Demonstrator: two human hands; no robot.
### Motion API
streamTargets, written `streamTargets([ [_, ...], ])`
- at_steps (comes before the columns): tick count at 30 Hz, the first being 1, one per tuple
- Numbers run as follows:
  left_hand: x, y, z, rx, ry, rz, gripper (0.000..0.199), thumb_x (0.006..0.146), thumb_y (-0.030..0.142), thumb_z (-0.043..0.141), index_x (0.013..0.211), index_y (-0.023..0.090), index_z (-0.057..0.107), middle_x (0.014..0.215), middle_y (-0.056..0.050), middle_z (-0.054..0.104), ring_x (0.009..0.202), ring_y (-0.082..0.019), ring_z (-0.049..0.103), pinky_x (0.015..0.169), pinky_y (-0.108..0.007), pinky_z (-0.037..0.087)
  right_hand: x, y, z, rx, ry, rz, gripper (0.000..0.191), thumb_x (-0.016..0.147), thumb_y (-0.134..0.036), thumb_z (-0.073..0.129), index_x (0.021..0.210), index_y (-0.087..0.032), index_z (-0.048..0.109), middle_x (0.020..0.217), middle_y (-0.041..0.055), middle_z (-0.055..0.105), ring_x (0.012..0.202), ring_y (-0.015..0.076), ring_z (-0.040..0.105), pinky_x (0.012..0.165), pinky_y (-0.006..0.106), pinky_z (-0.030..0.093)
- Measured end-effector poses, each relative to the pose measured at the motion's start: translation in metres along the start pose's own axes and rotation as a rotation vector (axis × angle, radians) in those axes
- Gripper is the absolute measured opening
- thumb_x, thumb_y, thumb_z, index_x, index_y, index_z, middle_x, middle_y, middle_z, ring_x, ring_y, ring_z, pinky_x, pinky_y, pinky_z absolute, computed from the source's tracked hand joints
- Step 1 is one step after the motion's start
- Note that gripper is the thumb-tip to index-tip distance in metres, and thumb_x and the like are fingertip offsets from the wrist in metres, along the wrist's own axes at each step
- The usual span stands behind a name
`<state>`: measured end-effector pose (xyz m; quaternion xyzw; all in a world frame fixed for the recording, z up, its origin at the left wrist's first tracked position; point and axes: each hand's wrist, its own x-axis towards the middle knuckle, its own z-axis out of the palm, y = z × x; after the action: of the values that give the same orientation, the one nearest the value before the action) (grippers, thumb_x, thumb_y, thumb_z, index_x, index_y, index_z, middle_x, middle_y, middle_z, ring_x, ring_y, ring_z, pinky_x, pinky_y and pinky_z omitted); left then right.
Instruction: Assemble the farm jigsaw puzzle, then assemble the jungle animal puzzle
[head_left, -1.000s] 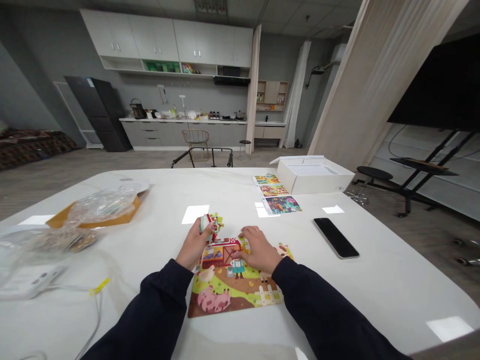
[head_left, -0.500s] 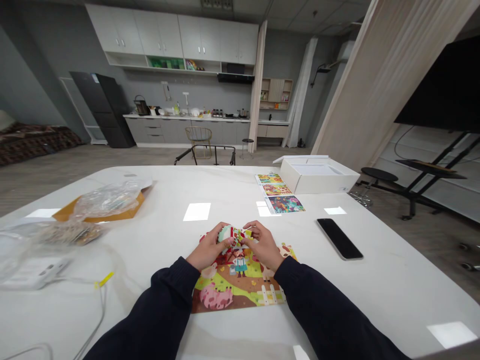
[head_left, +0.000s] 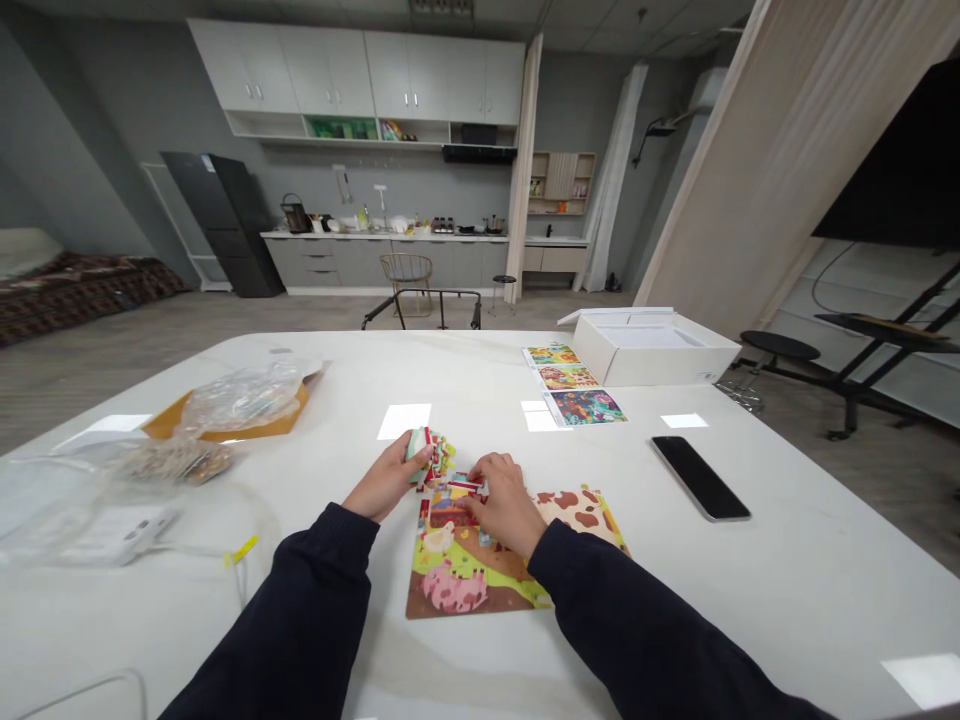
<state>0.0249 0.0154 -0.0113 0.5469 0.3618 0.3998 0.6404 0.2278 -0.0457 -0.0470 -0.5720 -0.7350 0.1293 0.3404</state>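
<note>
Jigsaw (head_left: 491,572): lower ctr of frame, part-built | L hand (head_left: 382,480): half-closed, grips loose pcs (head_left: 421,455) | R hand (head_left: 506,500): curled at red-edged pc (head_left: 465,483), grip unclear | Chg: hands now parted, R likely freed for jigsaw

Farm puzzle (head_left: 491,566): I see it flat, partly assembled.
Loose pieces (head_left: 436,456): bunched in my left hand (head_left: 388,476).
Red-edged piece (head_left: 463,484): touching my right hand (head_left: 504,503).
</note>
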Motion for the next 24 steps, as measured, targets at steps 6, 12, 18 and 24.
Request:
streamTargets([
  [6,-0.004,-0.009,0.009,0.204,-0.220,0.015,0.040,0.084,0.049,0.075,0.103,0.018,0.058,0.091,-0.002,0.066,0.088,-0.021,0.064,0.080,-0.031,0.053,0.001,-0.001,-0.006,0.233,0.034,-0.059,0.015,0.083,-0.009,0.062,0.091,-0.022,0.059,0.088,0.0012,0.063,0.084,0.0206,0.059,0.079,0.035,0.047],
  [12,-0.004,0.008,-0.013,0.355,-0.046,0.065,0.049,0.085,0.056,0.069,0.111,0.016,0.060,0.098,-0.006,0.071,0.093,-0.025,0.066,0.083,-0.036,0.052,0.000,-0.002,-0.004,0.382,0.119,-0.088,0.045,0.091,-0.018,0.062,0.134,-0.024,0.050,0.123,0.0082,0.066,0.107,0.0223,0.064,0.094,0.039,0.052],
  [18,-0.003,0.000,-0.030,0.691,-0.007,0.021,0.048,0.080,0.056,0.069,0.106,0.016,0.064,0.092,-0.005,0.070,0.085,-0.025,0.064,0.076,-0.034,0.050,-0.004,0.004,-0.002,0.135,-0.093,-0.240,0.041,0.089,-0.032,0.073,0.125,-0.019,0.060,0.123,0.0119,0.064,0.118,0.0278,0.057,0.105,0.046,0.047],
  [24,-0.004,-0.005,-0.020,0.854,-0.024,0.112,0.031,0.087,0.044,0.063,0.103,0.018,0.061,0.086,-0.003,0.065,0.083,-0.022,0.061,0.077,-0.033,0.048,-0.005,-0.010,-0.009,-0.031,-0.127,-0.227,0.041,0.076,-0.045,0.086,0.103,-0.020,0.067,0.111,0.0098,0.062,0.108,0.0291,0.054,0.095,0.046,0.046],
])
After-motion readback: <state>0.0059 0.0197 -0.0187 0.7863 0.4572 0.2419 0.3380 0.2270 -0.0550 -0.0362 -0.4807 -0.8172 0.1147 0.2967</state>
